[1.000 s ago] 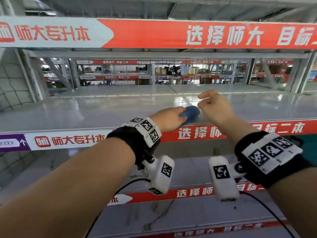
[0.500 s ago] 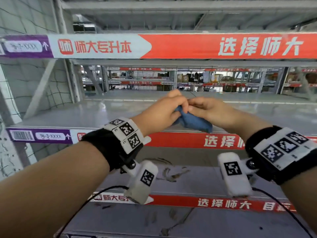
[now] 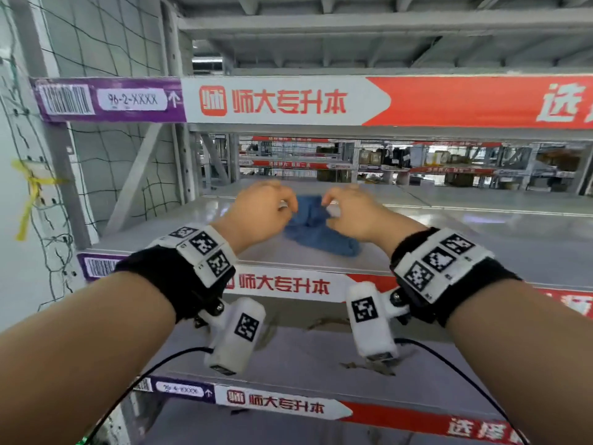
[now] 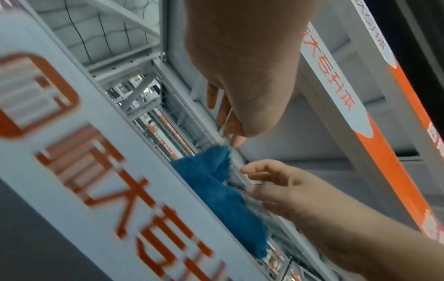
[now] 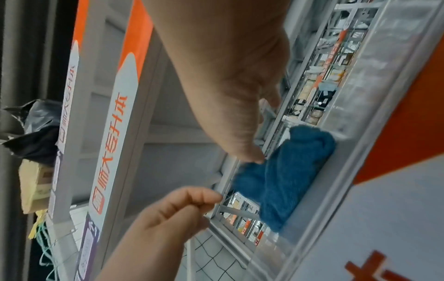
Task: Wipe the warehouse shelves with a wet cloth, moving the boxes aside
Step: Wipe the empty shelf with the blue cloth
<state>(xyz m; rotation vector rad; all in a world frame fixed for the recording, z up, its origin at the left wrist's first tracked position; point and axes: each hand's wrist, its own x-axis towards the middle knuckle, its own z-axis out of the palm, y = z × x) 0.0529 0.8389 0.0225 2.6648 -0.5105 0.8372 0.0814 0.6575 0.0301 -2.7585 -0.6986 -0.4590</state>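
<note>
A crumpled blue cloth [image 3: 317, 234] lies on the grey shelf [image 3: 481, 248] near its front edge, with its far edge lifted. My left hand [image 3: 288, 205] pinches that edge at the left corner. My right hand [image 3: 325, 202] pinches it at the right corner, a cloth's width away. In the left wrist view my left hand [image 4: 234, 141] touches the top corner of the cloth [image 4: 216, 190], and my right hand [image 4: 250, 178] curls beside it. From the right wrist, the right thumb tip [image 5: 257, 159] sits on the cloth [image 5: 288, 175].
The beam of the shelf above [image 3: 288, 101] runs close over my hands. Black netting [image 3: 106, 175] and an upright close off the left end. A stained lower shelf [image 3: 305, 354] sits below. A black bag [image 5: 36, 133] and a cardboard box [image 5: 36, 186] stand off to the side.
Half a second ago both hands held the cloth bunched in the air. Now its lower part rests on the shelf and my hands have drawn apart along its far edge.
</note>
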